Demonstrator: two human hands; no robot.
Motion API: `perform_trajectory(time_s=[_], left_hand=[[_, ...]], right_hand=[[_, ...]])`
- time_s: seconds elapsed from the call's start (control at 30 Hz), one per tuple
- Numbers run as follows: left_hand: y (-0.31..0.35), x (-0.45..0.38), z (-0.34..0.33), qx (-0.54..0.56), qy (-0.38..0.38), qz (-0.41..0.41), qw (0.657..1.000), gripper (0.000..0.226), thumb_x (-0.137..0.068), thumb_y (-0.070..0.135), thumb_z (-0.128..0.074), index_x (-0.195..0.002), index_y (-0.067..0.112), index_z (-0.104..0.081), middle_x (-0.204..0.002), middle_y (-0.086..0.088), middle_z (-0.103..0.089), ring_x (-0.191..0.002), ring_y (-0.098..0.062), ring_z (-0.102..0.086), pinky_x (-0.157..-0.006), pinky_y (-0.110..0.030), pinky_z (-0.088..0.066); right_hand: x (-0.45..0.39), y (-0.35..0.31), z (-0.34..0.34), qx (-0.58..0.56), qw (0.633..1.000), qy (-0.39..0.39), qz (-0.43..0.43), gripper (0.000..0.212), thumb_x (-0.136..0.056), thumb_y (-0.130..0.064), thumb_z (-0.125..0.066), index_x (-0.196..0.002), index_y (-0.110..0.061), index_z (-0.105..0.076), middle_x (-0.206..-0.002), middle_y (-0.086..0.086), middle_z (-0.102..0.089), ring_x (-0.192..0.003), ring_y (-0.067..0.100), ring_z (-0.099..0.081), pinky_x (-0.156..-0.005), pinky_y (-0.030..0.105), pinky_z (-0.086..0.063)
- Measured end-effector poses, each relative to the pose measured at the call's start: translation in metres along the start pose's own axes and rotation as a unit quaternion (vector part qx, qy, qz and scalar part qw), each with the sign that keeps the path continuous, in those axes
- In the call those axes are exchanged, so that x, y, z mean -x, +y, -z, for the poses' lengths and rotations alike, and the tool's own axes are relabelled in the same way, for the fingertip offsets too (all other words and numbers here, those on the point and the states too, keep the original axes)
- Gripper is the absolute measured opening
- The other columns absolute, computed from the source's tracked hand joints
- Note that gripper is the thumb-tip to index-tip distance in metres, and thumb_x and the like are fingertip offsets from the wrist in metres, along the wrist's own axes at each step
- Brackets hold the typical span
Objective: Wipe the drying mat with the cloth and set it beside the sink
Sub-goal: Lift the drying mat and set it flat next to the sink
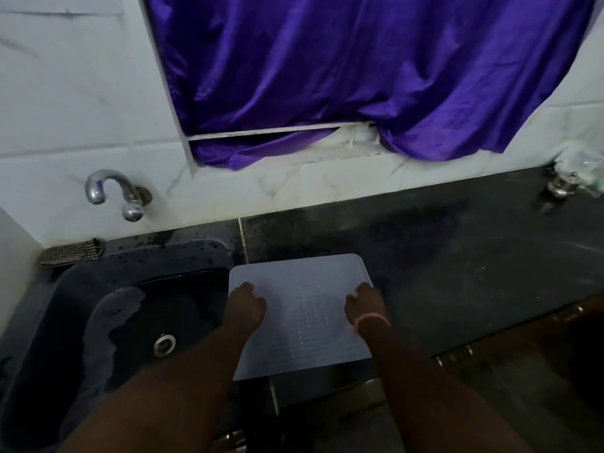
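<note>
The pale lavender drying mat (302,318), dotted with small bumps, lies on the black counter just right of the sink (183,308). My left hand (245,304) holds the mat's left edge with curled fingers. At the mat's right edge, my right hand (366,304), with a pink band on the wrist, grips the same way. A checked cloth (73,252) lies folded on the sink's back left rim, away from both hands.
A chrome tap (112,194) juts from the tiled wall above the sink. The black counter (457,273) runs wide to the right, with a small metal item (560,186) at its far corner. A purple curtain (359,76) hangs behind. A grey patch (111,325) shows in the basin.
</note>
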State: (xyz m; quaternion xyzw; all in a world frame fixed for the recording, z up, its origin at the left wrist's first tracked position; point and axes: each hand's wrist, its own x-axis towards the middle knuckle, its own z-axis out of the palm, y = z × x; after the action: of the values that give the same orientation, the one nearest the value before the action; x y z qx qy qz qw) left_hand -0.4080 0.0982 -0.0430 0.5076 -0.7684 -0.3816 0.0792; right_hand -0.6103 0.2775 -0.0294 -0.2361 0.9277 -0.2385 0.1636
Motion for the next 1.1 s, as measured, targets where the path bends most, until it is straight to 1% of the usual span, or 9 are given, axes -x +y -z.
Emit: perform_trajectory(time_s=[0.13,0.3,0.43,0.5,0.67,0.77,0.9,1.0,1.1], left_hand=[[-0.016,-0.014,-0.004,-0.031,-0.052,0.086,0.994,0.039,-0.093,0.021,-0.055,-0.126,0.002,-0.049,-0.132,-0.023,-0.050,-0.119,-0.036,-0.051,-0.097,-0.037,-0.048],[-0.031,-0.022,-0.008,0.009,-0.061,0.192,0.980,0.057,-0.093,0.020,-0.052,-0.143,-0.001,-0.034,-0.145,-0.027,-0.038,-0.128,-0.040,-0.045,-0.107,-0.041,-0.043],[-0.034,-0.027,-0.007,0.068,-0.013,0.247,0.967,0.048,-0.097,0.021,-0.054,-0.134,-0.008,-0.047,-0.128,-0.025,-0.057,-0.107,-0.036,-0.061,-0.083,-0.037,-0.052],[-0.032,-0.028,-0.004,0.077,0.023,0.241,0.967,0.045,-0.098,0.032,-0.055,-0.121,-0.006,-0.058,-0.111,-0.020,-0.064,-0.087,-0.030,-0.062,-0.071,-0.033,-0.047],[-0.017,-0.028,-0.001,0.117,0.050,0.198,0.972,0.038,-0.094,0.047,-0.057,-0.095,0.009,-0.061,-0.097,-0.014,-0.064,-0.082,-0.024,-0.060,-0.067,-0.033,-0.046],[-0.013,-0.024,0.002,0.140,0.049,0.213,0.966,0.040,-0.096,0.045,-0.053,-0.110,0.007,-0.057,-0.110,-0.015,-0.062,-0.091,-0.025,-0.059,-0.075,-0.036,-0.048],[-0.013,-0.024,0.014,0.223,-0.006,0.248,0.943,0.062,-0.097,0.047,-0.052,-0.141,0.003,-0.045,-0.133,-0.018,-0.057,-0.112,-0.033,-0.060,-0.095,-0.044,-0.051],[0.005,-0.022,0.023,0.209,-0.005,0.177,0.962,0.046,-0.103,0.041,-0.046,-0.135,0.009,-0.054,-0.120,-0.011,-0.064,-0.103,-0.026,-0.064,-0.089,-0.040,-0.053],[0.024,-0.020,0.032,0.249,0.000,0.137,0.959,0.033,-0.102,0.042,-0.048,-0.122,0.020,-0.061,-0.110,-0.004,-0.069,-0.096,-0.024,-0.069,-0.083,-0.042,-0.057]], right_hand=[[-0.014,0.021,-0.006,-0.017,0.995,-0.054,-0.080,0.047,-0.093,-0.030,-0.057,-0.131,-0.004,-0.049,-0.130,0.019,-0.053,-0.116,0.033,-0.055,-0.100,0.040,-0.048],[-0.027,0.035,-0.009,-0.012,0.991,-0.070,-0.115,0.047,-0.093,-0.029,-0.059,-0.132,-0.007,-0.048,-0.131,0.016,-0.056,-0.120,0.033,-0.054,-0.101,0.042,-0.045],[-0.055,0.037,-0.010,0.015,0.989,-0.046,-0.136,0.057,-0.091,-0.038,-0.058,-0.134,-0.002,-0.045,-0.131,0.020,-0.055,-0.121,0.037,-0.053,-0.101,0.046,-0.044],[-0.069,0.038,-0.007,-0.016,0.986,-0.058,-0.153,0.061,-0.091,-0.041,-0.058,-0.134,-0.001,-0.043,-0.131,0.021,-0.055,-0.119,0.040,-0.054,-0.100,0.047,-0.045],[-0.087,0.043,-0.001,-0.072,0.987,-0.090,-0.110,0.038,-0.097,-0.034,-0.053,-0.117,-0.003,-0.046,-0.117,0.024,-0.061,-0.106,0.042,-0.060,-0.092,0.046,-0.050],[-0.104,0.040,0.006,-0.142,0.977,-0.115,-0.113,0.043,-0.097,-0.032,-0.054,-0.124,0.001,-0.044,-0.120,0.024,-0.059,-0.107,0.040,-0.059,-0.091,0.045,-0.049],[-0.122,0.036,0.016,-0.194,0.965,-0.157,-0.085,0.043,-0.092,-0.043,-0.060,-0.114,-0.005,-0.058,-0.108,0.016,-0.065,-0.093,0.033,-0.062,-0.078,0.039,-0.049],[-0.119,0.025,0.025,-0.217,0.966,-0.137,-0.028,0.023,-0.096,-0.028,-0.057,-0.086,-0.009,-0.064,-0.087,0.014,-0.067,-0.083,0.030,-0.064,-0.079,0.044,-0.054],[-0.117,0.008,0.041,-0.260,0.957,-0.127,0.031,0.021,-0.097,-0.023,-0.057,-0.082,-0.010,-0.066,-0.078,0.008,-0.068,-0.073,0.022,-0.063,-0.063,0.033,-0.051]])
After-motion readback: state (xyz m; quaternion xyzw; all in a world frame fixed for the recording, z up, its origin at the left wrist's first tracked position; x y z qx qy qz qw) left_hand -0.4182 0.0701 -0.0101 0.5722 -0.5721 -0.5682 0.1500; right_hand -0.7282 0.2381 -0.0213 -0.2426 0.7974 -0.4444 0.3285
